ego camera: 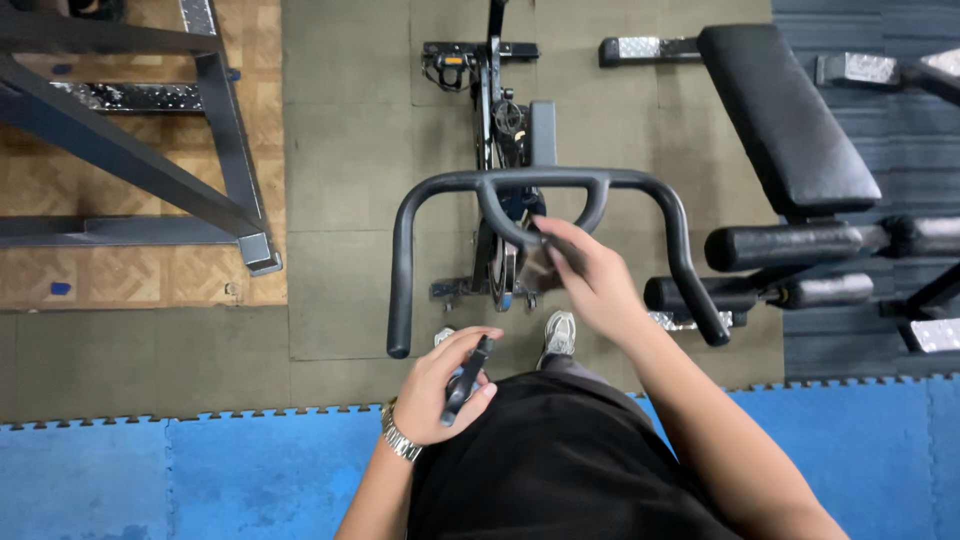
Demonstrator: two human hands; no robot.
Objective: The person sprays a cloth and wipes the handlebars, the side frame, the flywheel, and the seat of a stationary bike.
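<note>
I look straight down on a black exercise bike [505,130] with wide curved handlebars [402,260]. My right hand [590,285] reaches forward and its fingers touch the inner loop at the middle of the bars. Lower down, near my waist, my left hand [440,385], with a metal watch on the wrist, is closed around a small dark bar-shaped object [468,380]. What that object is cannot be made out. My black shirt fills the bottom centre, and one grey shoe [560,332] shows beside the bike.
A black padded weight bench [785,110] with roller pads stands at the right. At the left a grey steel rack frame [225,120] sits on a wooden floor. Blue foam mats [200,480] lie under me, grey-green floor tiles [340,200] under the bike.
</note>
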